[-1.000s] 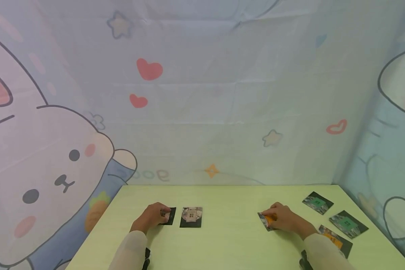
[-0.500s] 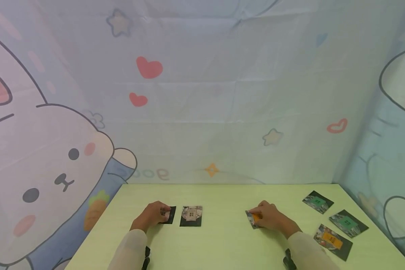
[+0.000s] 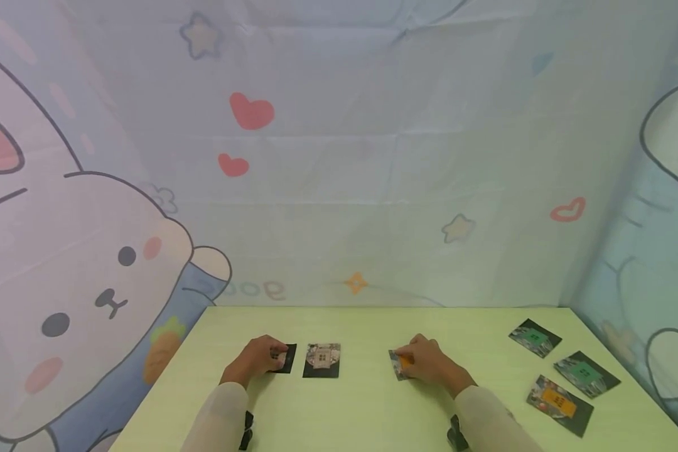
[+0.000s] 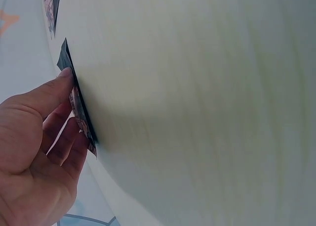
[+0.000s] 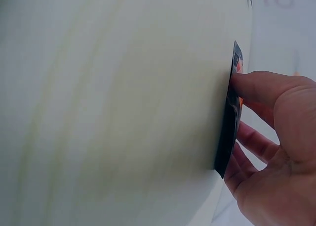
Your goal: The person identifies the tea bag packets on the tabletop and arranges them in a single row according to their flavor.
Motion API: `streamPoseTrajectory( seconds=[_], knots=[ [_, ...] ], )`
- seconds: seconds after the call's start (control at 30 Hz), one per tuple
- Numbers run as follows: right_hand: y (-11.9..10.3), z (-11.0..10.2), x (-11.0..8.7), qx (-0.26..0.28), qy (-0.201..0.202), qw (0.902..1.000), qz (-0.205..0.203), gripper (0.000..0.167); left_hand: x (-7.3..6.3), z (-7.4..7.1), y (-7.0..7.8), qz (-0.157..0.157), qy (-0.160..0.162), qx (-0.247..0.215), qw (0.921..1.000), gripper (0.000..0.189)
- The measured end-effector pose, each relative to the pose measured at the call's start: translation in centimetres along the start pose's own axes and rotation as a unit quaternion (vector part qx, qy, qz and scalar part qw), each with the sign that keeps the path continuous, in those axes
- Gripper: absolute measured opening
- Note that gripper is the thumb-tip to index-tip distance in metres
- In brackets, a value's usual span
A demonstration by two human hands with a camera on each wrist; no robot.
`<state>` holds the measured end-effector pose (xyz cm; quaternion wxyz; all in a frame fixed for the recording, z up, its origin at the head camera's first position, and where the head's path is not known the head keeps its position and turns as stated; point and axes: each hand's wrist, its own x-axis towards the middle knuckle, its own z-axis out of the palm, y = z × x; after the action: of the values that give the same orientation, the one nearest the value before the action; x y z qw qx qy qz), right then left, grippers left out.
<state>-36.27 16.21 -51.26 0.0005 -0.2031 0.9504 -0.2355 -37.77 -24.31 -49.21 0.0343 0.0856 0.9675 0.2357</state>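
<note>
Left hand (image 3: 257,360) pinching a dark card (image 3: 284,358), thumb on top, fingers curled beneath, card flat on the table (image 3: 361,408) left of centre. Pale-house card (image 3: 322,360) just beside it, flat. Right hand (image 3: 429,364) gripping an orange-marked card (image 3: 398,364) near table centre, card edge tilted up off the surface. Three more cards by the right edge: green (image 3: 535,338), green (image 3: 587,374), orange (image 3: 559,405).
</note>
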Motion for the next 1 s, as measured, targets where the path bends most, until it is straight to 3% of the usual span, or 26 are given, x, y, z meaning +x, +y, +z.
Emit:
streamPoseTrajectory(
  seconds=[0.2, 0.43, 1.0],
  knots=[
    [-1.5, 0.7, 0.7, 0.003, 0.002, 0.9997, -0.026, 0.043, 0.1, 0.1, -0.2, -0.003, 0.002, -0.003, 1.0000, 0.033],
    [-3.6, 1.2, 1.6, 0.014, 0.011, 0.9998, -0.010, 0.040, 0.3, -0.1, -0.5, 0.000, 0.004, 0.005, 1.0000, 0.033],
    [-6.1, 3.4, 3.5, -0.007, 0.026, 0.9991, -0.032, 0.038, 0.0, 0.0, -0.1, -0.010, 0.005, -0.007, 0.9999, 0.033]
  ],
)
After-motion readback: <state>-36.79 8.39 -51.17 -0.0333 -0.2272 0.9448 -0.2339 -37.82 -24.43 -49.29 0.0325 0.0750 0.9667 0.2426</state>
